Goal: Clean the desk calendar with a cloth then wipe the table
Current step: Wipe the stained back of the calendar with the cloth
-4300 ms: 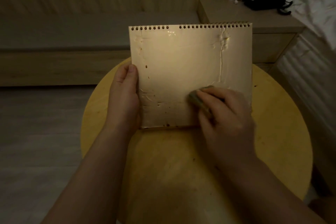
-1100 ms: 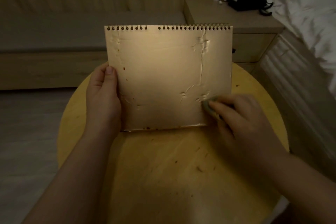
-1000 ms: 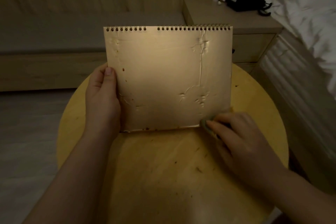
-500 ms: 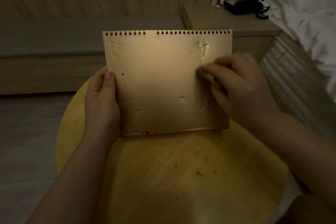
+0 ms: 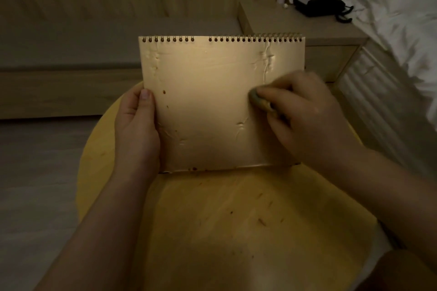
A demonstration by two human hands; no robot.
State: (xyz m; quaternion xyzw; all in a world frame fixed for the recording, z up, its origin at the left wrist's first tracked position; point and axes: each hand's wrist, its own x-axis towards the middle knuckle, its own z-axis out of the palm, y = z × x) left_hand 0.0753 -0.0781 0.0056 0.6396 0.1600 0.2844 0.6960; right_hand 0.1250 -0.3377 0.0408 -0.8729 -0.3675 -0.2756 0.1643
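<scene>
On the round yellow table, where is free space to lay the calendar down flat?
Free: the round yellow wooden table in front of the gold spiral-bound desk calendar, between both forearms, though speckled with brown crumbs. Crowded: the far half.

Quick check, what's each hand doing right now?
Left hand: closed grip on the desk calendar's left edge, steadying it upright on the table.
Right hand: closed grip on the cloth, pressing it against the calendar face.

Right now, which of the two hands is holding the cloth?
The right hand pinches the small cloth against the desk calendar. The left hand has no cloth; it only grips the calendar's left edge.
</scene>
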